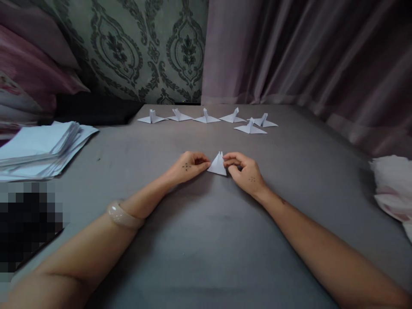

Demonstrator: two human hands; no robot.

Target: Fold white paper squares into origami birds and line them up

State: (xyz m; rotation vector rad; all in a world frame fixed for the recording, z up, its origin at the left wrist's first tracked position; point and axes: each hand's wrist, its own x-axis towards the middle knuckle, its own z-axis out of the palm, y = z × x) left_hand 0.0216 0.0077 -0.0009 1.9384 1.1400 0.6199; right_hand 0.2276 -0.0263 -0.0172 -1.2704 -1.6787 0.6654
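Note:
A small white folded paper piece [217, 165], roughly triangular with narrow points at its top, is between my hands over the grey surface. My left hand [189, 166] pinches its left corner with thumb and fingertips pressed together. On the other side, my right hand [243, 171] has its curled fingers and thumb at the paper's right edge. Behind it, folded paper cranes stand in a row, among them a crane [206, 116] in the middle and a crane [250, 127] set a little nearer to me.
A stack of white paper sheets [38, 148] lies at the left, by a black cloth [93, 109]. Pinkish-white fabric [392, 184] is at the right edge. A purple curtain [238, 51] and a patterned wall [148, 47] border the grey surface [199, 257] at the back.

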